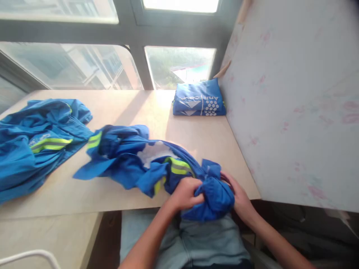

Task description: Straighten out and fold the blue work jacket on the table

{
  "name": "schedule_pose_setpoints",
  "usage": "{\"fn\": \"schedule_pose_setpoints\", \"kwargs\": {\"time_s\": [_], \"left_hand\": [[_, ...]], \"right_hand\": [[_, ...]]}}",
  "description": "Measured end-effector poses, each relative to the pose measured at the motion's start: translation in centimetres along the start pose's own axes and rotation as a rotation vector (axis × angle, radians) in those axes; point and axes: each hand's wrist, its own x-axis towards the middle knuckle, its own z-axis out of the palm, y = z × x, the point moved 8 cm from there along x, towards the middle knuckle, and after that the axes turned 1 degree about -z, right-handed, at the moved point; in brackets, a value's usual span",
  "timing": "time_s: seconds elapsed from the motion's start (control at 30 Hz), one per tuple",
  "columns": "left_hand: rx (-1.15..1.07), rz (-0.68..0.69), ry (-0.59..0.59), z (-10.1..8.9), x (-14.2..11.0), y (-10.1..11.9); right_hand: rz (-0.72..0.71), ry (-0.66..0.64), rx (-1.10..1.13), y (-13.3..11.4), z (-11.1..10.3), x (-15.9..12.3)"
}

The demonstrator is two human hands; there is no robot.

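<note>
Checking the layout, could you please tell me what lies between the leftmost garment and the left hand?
In the head view, a rumpled blue garment, gripped by the left hand, stretches between them.

Matt, wrinkled cloth makes up the held garment (148, 178), while the smooth tabletop (204, 136) is possibly wood laminate.

Bare left hand (187, 192); bare right hand (238, 192); 2 bare forearms (158, 228); pale blue trousers (213, 239).

Counted three blue cloth garments on pale beige worktop (134, 112): one crumpled garment (47, 127) at left edge, one bunched garment (125, 164) reaching past front edge, one folded garment (193, 92) with white print at back right corner. Bare hands, two, by front edge: left hand (186, 193), right hand (239, 196).
</note>
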Motion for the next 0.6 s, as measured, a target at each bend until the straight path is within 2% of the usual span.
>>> {"fn": "schedule_pose_setpoints", "kwargs": {"time_s": [0.07, 0.1, 0.17, 0.23, 0.37, 0.47, 0.53, 0.6], "left_hand": [[-0.051, 0.044, -0.031, 1.9, 0.0, 1.3], [-0.097, 0.06, -0.046, 2.2, -0.1, 1.7], [-0.193, 0.052, -0.023, 1.3, -0.6, 1.9], [-0.226, -0.007, 0.066, -1.6, -1.8, 1.1], [-0.075, -0.18, 0.277, -9.9, -5.7, -2.0], [0.072, -0.349, 0.494, -16.1, -9.4, -5.2], [0.226, -0.43, 0.616, -19.2, -11.7, -6.8], [0.383, -0.471, 0.678, -21.0, -13.5, -7.9]], "right_hand": [[0.052, -0.026, 0.09, -0.7, 2.5, 4.4], [0.085, -0.032, 0.119, -0.8, 3.4, 6.1], [0.129, -0.081, 0.158, -1.0, 5.3, 8.4], [0.126, -0.154, 0.178, -1.8, 6.8, 9.3], [0.047, -0.217, 0.095, -4.5, 7.8, 7.9], [-0.065, -0.434, -0.039, -6.7, 9.7, 6.3], [-0.152, -0.547, -0.15, -7.9, 11.1, 6.6], [-0.214, -0.468, -0.251, -9.2, 11.8, 9.3]]}}
